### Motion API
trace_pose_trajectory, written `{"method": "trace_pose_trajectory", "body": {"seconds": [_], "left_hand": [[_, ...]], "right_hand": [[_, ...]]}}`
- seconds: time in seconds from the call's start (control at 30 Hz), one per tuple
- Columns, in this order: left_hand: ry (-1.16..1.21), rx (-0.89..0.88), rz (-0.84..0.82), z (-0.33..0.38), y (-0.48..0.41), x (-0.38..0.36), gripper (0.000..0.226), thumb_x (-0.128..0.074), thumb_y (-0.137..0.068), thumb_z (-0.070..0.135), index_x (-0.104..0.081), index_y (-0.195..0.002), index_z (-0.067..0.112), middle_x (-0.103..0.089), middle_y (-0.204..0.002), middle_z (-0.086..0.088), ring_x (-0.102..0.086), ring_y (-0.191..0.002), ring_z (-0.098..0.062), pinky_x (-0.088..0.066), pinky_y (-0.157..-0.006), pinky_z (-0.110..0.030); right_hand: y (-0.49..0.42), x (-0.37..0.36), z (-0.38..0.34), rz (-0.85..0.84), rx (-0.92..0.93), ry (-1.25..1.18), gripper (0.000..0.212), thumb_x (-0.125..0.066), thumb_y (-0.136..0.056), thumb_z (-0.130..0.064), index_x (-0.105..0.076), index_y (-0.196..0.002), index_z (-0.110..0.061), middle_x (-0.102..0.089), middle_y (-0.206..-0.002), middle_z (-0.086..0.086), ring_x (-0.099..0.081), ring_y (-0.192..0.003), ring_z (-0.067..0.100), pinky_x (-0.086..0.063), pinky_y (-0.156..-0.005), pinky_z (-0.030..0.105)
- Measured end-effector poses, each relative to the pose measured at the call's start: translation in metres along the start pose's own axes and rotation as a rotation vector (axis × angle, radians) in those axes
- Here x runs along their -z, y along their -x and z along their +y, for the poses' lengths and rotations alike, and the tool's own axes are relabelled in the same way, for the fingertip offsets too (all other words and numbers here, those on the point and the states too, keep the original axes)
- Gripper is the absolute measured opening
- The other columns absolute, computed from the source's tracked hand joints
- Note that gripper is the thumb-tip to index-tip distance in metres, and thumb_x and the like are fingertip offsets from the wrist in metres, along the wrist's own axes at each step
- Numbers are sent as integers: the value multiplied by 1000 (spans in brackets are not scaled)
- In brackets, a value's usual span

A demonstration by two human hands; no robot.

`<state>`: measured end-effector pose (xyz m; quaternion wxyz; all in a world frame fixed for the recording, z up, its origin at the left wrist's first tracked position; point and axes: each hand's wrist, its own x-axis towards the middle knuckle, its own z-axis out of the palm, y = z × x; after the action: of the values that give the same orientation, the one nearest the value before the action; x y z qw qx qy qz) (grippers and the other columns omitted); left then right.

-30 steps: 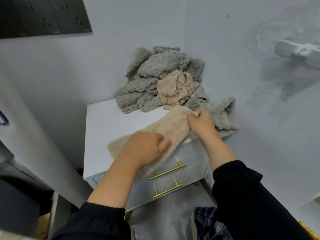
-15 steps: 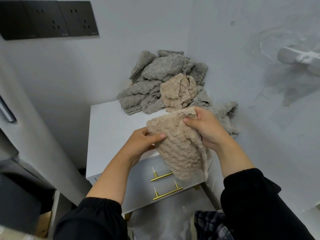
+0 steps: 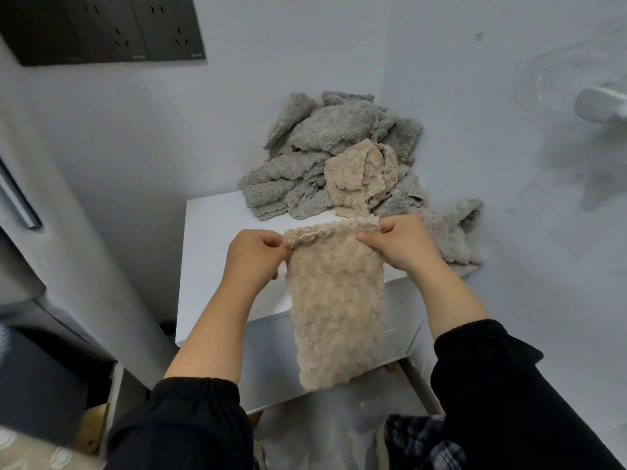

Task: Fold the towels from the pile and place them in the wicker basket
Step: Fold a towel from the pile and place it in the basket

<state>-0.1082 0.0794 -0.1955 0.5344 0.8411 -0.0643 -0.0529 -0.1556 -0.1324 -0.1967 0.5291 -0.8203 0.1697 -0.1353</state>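
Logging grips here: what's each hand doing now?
Left hand: pinching the beige towel by its upper left corner.
Right hand: pinching its upper right corner.

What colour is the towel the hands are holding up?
Beige, with a bumpy waffle-like texture. The held towel shows best in the head view, the only view.

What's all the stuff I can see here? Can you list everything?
held beige towel: one, beige, hanging in front of the cabinet
grey towels: a heap, too tangled to count, grey, cabinet top's back corner
second beige towel: one, beige, on that heap
cabinet: one, white, against the wall
wall sockets: at least two, black, wall upper left
left hand: one, pinching the held towel's top left corner
right hand: one, pinching its top right corner
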Motion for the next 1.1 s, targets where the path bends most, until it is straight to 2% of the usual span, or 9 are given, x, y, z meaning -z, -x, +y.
{"method": "trace_pose_trajectory", "body": {"seconds": [0.17, 0.23, 0.3, 0.37, 0.43, 0.63, 0.73, 0.9, 1.1], "left_hand": [[202, 73, 40, -5, -11, -12, 23, -53, -85, -10, -65, -71, 4, -62, -52, -6, -66, -49, -18, -46, -40, -21], [364, 117, 68, -7, -16, -15, 20, -52, -89, -8, -62, -77, 5, -63, -61, -7, -70, -57, -19, -56, -55, -23], [430, 90, 107, -11, -22, -19, 18, -55, -91, -3, -63, -78, 6, -65, -68, -9, -71, -63, -17, -58, -66, -23], [389, 15, 149, -14, -26, -21, 20, -57, -91, 0, -66, -77, 11, -69, -72, -7, -71, -70, -18, -58, -73, -28], [347, -8, 165, -18, -29, -22, 20, -58, -90, 3, -67, -78, 15, -71, -76, -6, -72, -79, -22, -57, -78, -33], [274, 18, 55, -39, -33, -16, 15, -64, -83, 5, -70, -77, 17, -72, -90, -16, -66, -95, -36, -51, -91, -52], [250, -4, -14, -39, -33, -9, 5, -68, -83, 8, -68, -77, 9, -70, -90, -20, -67, -84, -30, -52, -90, -47], [-5, -136, -75, -43, -32, -1, 18, -68, -82, 6, -67, -70, 20, -69, -78, -1, -60, -74, -13, -45, -75, -27], [-272, -264, -104, -49, -33, 5, 17, -70, -79, 6, -73, -76, 22, -67, -94, 12, -58, -80, -10, -43, -72, -19]], "right_hand": [[-13, -19, 8, 33, -59, 82, 41, -69, -85, -14, -37, -60, -19, -50, -59, 15, -51, -32, 14, -34, -38, 23], [-15, -22, 7, 11, -97, -85, 16, -66, -87, -8, -53, -80, -13, -57, -65, 11, -64, -43, 16, -44, -38, 24], [-18, -27, 6, 53, -57, -155, 9, -65, -86, -3, -64, -79, -8, -67, -73, 15, -70, -62, 20, -55, -53, 27], [-22, -35, 9, 105, 29, -107, 14, -67, -84, -5, -73, -75, -14, -72, -78, 13, -71, -76, 23, -56, -70, 37], [-23, -42, 14, 115, 53, -67, 7, -69, -81, -12, -75, -81, -7, -72, -82, 16, -69, -83, 32, -55, -74, 44], [-28, -42, 28, 51, 11, -2, 16, -70, -80, -10, -70, -91, 2, -70, -86, 23, -54, -62, 18, -44, -57, 33], [-28, -36, 29, 18, 8, 27, 17, -69, -82, -9, -69, -89, 6, -66, -77, 24, -50, -59, 17, -37, -57, 29], [-26, -27, 30, -72, 40, 150, 24, -69, -82, -9, -62, -80, 14, -48, -61, 14, -41, -58, 15, -28, -56, 25], [-18, -18, 22, -153, 89, 267, 11, -66, -85, -7, -75, -88, 0, -68, -78, 19, -51, -58, 13, -40, -58, 23]]}}
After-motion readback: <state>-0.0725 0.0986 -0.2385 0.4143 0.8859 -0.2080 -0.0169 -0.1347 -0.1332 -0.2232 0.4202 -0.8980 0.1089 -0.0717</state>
